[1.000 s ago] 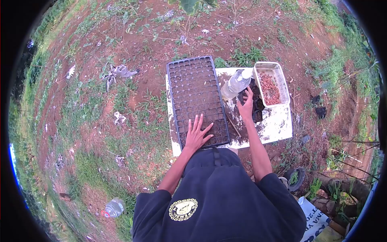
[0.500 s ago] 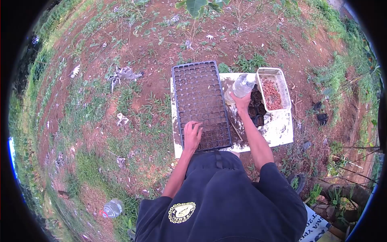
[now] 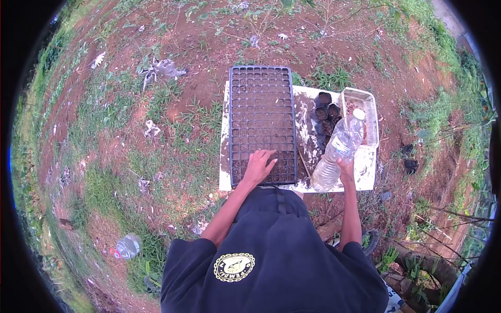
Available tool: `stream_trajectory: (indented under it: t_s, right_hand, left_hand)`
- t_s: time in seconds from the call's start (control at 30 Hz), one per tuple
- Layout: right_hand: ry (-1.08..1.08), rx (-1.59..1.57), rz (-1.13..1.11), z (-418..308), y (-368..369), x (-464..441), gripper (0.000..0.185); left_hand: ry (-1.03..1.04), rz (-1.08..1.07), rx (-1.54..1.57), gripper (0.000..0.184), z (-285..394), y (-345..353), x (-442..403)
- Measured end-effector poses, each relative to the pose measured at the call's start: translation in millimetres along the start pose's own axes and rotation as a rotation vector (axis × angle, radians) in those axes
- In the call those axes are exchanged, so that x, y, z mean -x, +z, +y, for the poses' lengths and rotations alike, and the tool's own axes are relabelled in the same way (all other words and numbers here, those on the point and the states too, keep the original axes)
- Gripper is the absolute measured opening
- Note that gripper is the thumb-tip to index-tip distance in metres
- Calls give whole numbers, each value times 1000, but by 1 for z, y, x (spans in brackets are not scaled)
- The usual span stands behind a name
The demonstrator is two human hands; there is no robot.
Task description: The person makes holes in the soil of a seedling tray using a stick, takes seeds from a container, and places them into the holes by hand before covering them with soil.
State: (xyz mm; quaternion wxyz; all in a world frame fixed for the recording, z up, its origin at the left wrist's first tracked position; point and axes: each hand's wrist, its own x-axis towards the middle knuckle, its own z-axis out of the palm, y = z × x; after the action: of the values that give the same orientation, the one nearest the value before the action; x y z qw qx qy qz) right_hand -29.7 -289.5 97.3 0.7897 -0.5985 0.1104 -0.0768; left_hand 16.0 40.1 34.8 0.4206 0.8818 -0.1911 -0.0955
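A clear plastic bottle [image 3: 340,148] with a white cap is in my right hand [image 3: 346,171], whose fingers wrap round its side. The bottle leans, cap end up and away, over the right part of the white board. My left hand [image 3: 259,166] rests at the near end of the black seedling tray [image 3: 261,125], fingers apart over its cells. No object shows in that hand. Dark soil fills the tray's many small cells. Beside the tray stand several small black pots [image 3: 322,112] with soil, partly hidden by the bottle.
A white basket [image 3: 371,117] with reddish pieces stands at the board's right. Under everything lies a soil-smeared white board [image 3: 304,107], a thin stick [image 3: 304,164] on it. Another plastic bottle [image 3: 128,245] lies on the grass at left. Plants and twigs surround the area.
My right hand has brought the bottle nearer to me and to the right; its cap end now shows. The left hand has shifted slightly right along the tray's near end.
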Motion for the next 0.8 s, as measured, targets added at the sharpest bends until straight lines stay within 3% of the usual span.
stream_trajectory:
  t_s: [0.07,0.13,0.17,0.27,0.53,0.8]
  right_hand:
    - [136,414,-111,-20,15,19,70]
    - [227,505,-214,-17,19,31,65]
    - [232,534,-230,-14,23,39,66]
    - [332,507,-239,5,20,58,67]
    - [361,515,-46,26,17,92,70]
    - [364,458,-63,37,13,92,73]
  left_hand:
    - [-2,-85,-16,47,-1,8,3]
    - [118,93,-415,53,7,10,7]
    - [89,64,-532,58,0,13,5]
    - [113,90,-656,58,-14,18,0]
    - [124,54,-637,61,-11,21,8]
    - [204,22,-641,61,-7,29,1]
